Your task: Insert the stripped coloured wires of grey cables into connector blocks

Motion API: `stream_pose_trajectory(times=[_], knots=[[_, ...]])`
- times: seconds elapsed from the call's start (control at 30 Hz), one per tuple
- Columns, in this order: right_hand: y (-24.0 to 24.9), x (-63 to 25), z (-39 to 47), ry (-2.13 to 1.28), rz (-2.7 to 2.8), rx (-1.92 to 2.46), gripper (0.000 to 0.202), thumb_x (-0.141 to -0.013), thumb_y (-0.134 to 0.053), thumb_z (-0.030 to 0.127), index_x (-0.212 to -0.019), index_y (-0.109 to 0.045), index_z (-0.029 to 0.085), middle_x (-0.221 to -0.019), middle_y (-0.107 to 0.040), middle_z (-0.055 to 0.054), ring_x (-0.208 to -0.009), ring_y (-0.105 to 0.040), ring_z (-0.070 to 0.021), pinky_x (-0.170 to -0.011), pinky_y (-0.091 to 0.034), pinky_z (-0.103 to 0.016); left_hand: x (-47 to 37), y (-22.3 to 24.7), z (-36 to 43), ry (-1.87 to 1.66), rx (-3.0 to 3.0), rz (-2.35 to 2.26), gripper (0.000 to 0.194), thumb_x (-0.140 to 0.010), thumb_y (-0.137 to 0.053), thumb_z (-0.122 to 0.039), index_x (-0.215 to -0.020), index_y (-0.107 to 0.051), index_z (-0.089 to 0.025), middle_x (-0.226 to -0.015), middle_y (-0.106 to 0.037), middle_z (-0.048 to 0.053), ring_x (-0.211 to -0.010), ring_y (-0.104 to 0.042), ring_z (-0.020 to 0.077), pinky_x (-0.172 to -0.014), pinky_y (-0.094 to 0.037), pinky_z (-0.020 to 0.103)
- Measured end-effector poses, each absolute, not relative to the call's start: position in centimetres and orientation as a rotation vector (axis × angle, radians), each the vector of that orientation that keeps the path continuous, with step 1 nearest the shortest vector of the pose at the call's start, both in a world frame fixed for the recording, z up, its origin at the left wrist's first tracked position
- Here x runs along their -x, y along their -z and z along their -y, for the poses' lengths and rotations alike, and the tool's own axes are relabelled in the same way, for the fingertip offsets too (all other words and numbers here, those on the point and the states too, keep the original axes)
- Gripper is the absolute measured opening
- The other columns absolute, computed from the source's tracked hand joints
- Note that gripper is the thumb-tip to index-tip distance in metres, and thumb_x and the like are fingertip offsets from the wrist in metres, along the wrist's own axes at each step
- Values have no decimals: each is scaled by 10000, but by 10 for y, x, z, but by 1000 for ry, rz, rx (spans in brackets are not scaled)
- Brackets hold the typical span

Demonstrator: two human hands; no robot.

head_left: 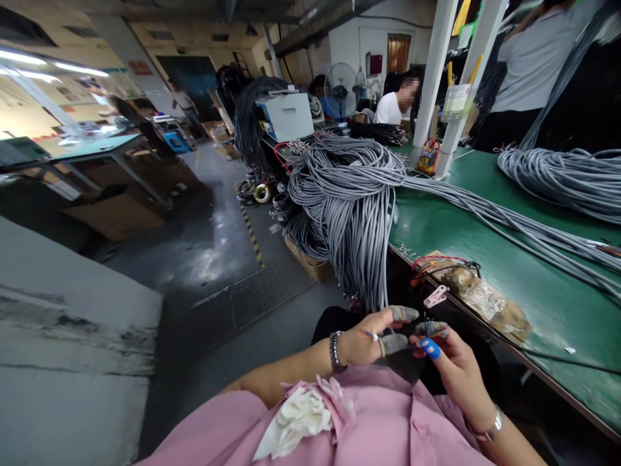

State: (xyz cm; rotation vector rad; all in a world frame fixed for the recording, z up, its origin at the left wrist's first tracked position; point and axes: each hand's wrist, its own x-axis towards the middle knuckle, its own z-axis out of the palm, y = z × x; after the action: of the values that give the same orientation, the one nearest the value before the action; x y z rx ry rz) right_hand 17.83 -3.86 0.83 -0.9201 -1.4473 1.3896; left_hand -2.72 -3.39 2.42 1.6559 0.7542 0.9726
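Observation:
My left hand (367,338) is in front of my lap, thumb and forefinger stretched out with a gap between them. Grey cots cover both fingertips. A cable end (371,335) with blue and red wire tips lies across the base of its thumb; the other fingers are hidden. Close by on the right, my right hand (453,362) pinches thin coloured wires (429,327) between a blue-capped thumb and a grey-capped forefinger. A thick bundle of grey cables (361,226) hangs over the table edge just beyond my left hand.
A pink clip (435,296) sits at the edge of the green table (563,317), beside a taped cardboard piece (485,298). More grey cable coils (567,178) lie at the right. Two white posts rise behind. A co-worker (395,103) sits across; another stands at the right.

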Motion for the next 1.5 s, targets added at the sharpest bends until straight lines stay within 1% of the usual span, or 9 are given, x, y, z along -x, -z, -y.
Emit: stream_pose_trajectory(times=[0.1, 0.47, 0.63, 0.8, 1.0, 1.13, 1.3, 1.4, 1.5], knots=[[-16, -172, 36, -1370, 1490, 880, 153, -847, -628, 300, -982, -626, 227, -896, -689, -54, -786, -649, -184, -723, -548, -298, 10, -15, 28, -754, -1772, -665, 695, -749, -683, -264, -1376, -393, -185, -1143, -627, 106, -993, -607, 215, -879, -483, 336], [0, -173, 46, -1091, 1734, 851, 488, -815, -646, 231, -1263, -454, 253, -1211, -572, -110, -1083, -580, -253, -947, -475, -397, -12, 7, 30, -1011, -1535, -1001, 743, -650, -679, -134, -1345, -423, -184, -997, -618, 57, -893, -582, 192, -847, -474, 326], [4, -175, 42, -937, 1787, 899, 293, -848, -591, 196, -1133, -560, 256, -1151, -591, -88, -1090, -566, -262, -953, -449, -405, -12, 8, 32, -1041, -1527, -977, 762, -632, -723, -167, -1340, -444, -214, -1085, -574, 84, -963, -558, 214, -865, -463, 342], [8, -189, 40, -1102, 1750, 917, 235, -874, -562, 218, -1100, -599, 271, -1048, -626, -66, -909, -620, -220, -801, -514, -330, -5, 3, 36, -1064, -1362, -893, 879, -582, -824, -313, -1361, -428, -219, -1153, -552, 114, -889, -570, 181, -753, -471, 280], [17, -221, 39, -1107, 1838, 953, 234, -895, -517, 287, -1085, -653, 273, -989, -655, -55, -878, -625, -226, -789, -510, -311, 34, -11, 30, -1285, -1038, -824, 524, -756, -614, -567, -1060, -676, -144, -1015, -659, 132, -649, -580, 113, -537, -410, 205], [27, -241, 36, -996, 1628, 1146, 289, -897, -509, 362, -1125, -647, 250, -903, -663, -60, -745, -606, -203, -643, -509, -284, 85, -31, 28, -1255, -1132, -805, 883, -715, -284, -840, -729, -725, -75, -728, -685, 151, -335, -444, 67, -317, -230, 211], [25, -221, 33, -1105, 1535, 1106, 338, -931, -436, 400, -1089, -652, 195, -804, -637, -65, -637, -559, -172, -575, -491, -284, 89, -39, 33, -893, -1350, -938, 554, -801, -533, -605, -986, -697, -110, -918, -689, 147, -728, -654, 194, -505, -472, 217], [16, -190, 33, -1284, 1628, 973, 306, -924, -463, 405, -997, -677, 199, -777, -636, -50, -644, -586, -165, -597, -509, -282, 53, -27, 35, -944, -1363, -874, 503, -826, -605, -450, -1266, -548, -213, -1326, -518, 135, -1149, -530, 239, -797, -510, 286], [9, -169, 31, -1432, 1615, 918, 289, -893, -527, 413, -1045, -655, 205, -809, -662, -48, -667, -614, -166, -626, -523, -288, 20, -12, 34, -890, -1322, -789, 621, -833, -611, -425, -1387, -402, -239, -1239, -572, 123, -1061, -572, 206, -842, -484, 305]])
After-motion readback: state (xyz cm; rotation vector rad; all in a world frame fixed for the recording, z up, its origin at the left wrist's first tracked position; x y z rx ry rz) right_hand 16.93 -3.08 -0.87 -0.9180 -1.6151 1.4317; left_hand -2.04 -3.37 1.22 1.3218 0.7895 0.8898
